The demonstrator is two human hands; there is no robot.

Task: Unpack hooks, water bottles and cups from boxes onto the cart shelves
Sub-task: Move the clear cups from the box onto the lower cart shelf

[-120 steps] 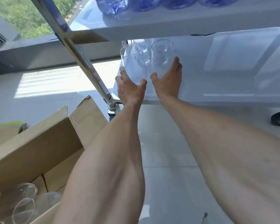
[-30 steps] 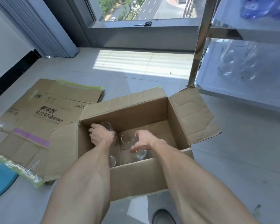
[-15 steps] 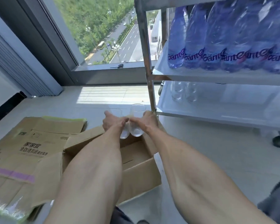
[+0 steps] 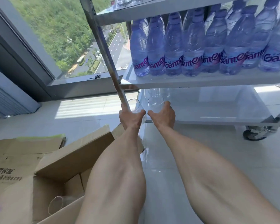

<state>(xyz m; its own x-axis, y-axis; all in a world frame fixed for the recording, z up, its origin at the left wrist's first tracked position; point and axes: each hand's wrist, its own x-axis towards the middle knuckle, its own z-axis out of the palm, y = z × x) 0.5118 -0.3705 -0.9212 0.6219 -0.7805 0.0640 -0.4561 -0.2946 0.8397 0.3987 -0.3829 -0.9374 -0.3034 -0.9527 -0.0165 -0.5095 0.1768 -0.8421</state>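
your left hand (image 4: 131, 118) gripped a clear glass cup (image 4: 133, 106), fingers curled round its lower body, right by the cart's slanted metal post (image 4: 103, 46) at the corner of the bottom shelf (image 4: 217, 118). your right hand (image 4: 163, 116) gripped a second clear cup (image 4: 155, 104), held upright over the front edge of that shelf. the two cups were side by side, just apart. more clear cups (image 4: 158, 92) stood further back on the bottom shelf, under the middle shelf (image 4: 200, 80), which carried a tight row of water bottles (image 4: 192, 46) with purple labels. down at your left, the open cardboard box (image 4: 58, 172) sat on the floor, with one cup (image 4: 55, 206) visible inside. flattened cardboard (image 4: 10, 152) lay beside it. scissors (image 4: 94, 77) rested on the window sill.
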